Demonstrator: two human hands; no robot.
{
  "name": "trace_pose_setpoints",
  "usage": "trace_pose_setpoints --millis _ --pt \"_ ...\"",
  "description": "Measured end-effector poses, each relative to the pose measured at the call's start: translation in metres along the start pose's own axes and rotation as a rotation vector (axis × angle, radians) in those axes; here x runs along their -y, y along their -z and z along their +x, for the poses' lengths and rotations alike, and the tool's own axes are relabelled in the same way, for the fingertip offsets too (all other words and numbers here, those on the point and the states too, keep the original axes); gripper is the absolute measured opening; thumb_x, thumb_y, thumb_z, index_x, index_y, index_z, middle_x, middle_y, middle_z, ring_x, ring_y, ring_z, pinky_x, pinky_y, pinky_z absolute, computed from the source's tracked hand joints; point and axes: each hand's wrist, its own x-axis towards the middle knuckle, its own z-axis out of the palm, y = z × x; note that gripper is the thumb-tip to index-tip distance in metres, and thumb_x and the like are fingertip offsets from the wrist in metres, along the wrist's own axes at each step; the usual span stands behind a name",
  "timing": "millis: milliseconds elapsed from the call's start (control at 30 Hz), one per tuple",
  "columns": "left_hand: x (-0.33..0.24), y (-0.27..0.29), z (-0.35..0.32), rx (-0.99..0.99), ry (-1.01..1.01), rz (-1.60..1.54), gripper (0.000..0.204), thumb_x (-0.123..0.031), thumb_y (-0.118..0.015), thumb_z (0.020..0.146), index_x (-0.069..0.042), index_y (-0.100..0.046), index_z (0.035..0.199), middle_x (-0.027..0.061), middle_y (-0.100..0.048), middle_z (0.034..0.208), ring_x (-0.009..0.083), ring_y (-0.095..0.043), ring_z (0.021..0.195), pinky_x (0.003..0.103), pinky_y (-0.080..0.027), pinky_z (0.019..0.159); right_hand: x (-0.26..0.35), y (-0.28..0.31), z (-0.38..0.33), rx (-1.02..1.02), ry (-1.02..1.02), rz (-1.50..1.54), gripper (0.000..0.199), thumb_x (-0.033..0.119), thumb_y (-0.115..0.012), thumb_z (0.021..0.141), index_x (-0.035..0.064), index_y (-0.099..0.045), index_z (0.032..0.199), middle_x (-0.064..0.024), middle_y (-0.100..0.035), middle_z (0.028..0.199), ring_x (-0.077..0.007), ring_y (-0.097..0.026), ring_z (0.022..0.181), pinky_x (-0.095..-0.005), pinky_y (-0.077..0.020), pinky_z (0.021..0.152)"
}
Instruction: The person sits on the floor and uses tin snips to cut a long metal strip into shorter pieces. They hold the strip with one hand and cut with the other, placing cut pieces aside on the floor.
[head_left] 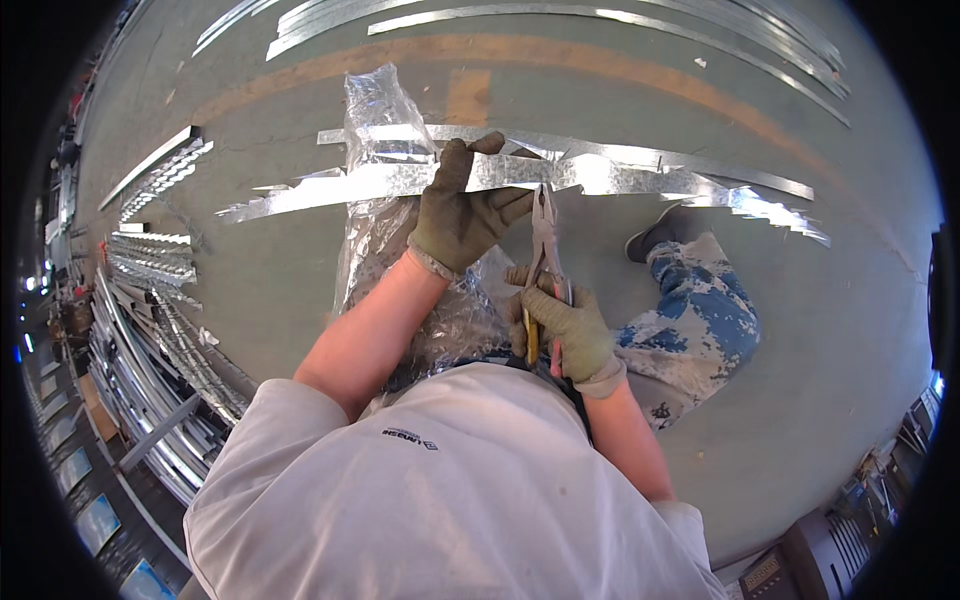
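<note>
My left hand (pixel 460 213), in an olive work glove, grips a shiny galvanized metal strip (pixel 625 176) by its middle, some fingers reaching over its far edge. The strip lies crosswise in front of me; its ends look jagged. A second metal strip (pixel 740 173) runs just behind it. My right hand (pixel 568 330), gloved too, is closed around a pair of pliers (pixel 543 235) with yellow and red handles. The jaws point away from me and meet the strip's near edge, right of my left fingers. Whether they bite the metal I cannot tell.
Crumpled clear plastic film (pixel 380 110) stretches from my lap under the strips. Long metal strips (pixel 560 12) lie on the far floor. At the left are stacked metal profiles (pixel 150 370). My leg in camouflage trousers (pixel 700 310) extends to the right.
</note>
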Motion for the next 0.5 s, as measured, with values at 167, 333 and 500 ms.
trace_pose_setpoints --millis 167,333,500 --pt "0.002 0.005 0.003 -0.012 -0.006 0.084 0.047 -0.054 -0.062 0.115 -0.017 -0.065 0.144 0.0210 -0.074 0.146 0.0424 -0.072 0.137 0.055 -0.061 0.118 -0.014 0.018 0.014 0.359 -0.092 0.462 0.057 0.031 -0.077 0.103 -0.0007 -0.066 0.150 -0.0176 -0.073 0.094 -0.0302 -0.072 0.067 -0.0446 -0.0587 0.060" --pt "0.006 0.000 0.005 0.014 -0.034 0.134 0.048 -0.053 -0.062 0.115 -0.016 -0.064 0.146 0.0228 -0.073 0.146 0.0436 -0.071 0.138 0.056 -0.059 0.120 -0.019 0.016 0.014 0.468 -0.077 0.611 0.058 0.032 -0.076 0.103 0.0014 -0.065 0.151 -0.0187 -0.071 0.094 -0.0325 -0.071 0.066 -0.0490 -0.0594 0.060" --pt "0.005 0.004 0.002 -0.061 -0.049 0.205 0.050 -0.051 -0.062 0.116 -0.013 -0.063 0.148 0.0236 -0.071 0.147 0.0440 -0.070 0.139 0.058 -0.056 0.124 -0.023 0.013 0.011 0.349 -0.056 0.534 0.056 0.033 -0.073 0.106 0.0030 -0.063 0.153 -0.0164 -0.073 0.096 -0.0298 -0.070 0.066 -0.0475 -0.0554 0.056"
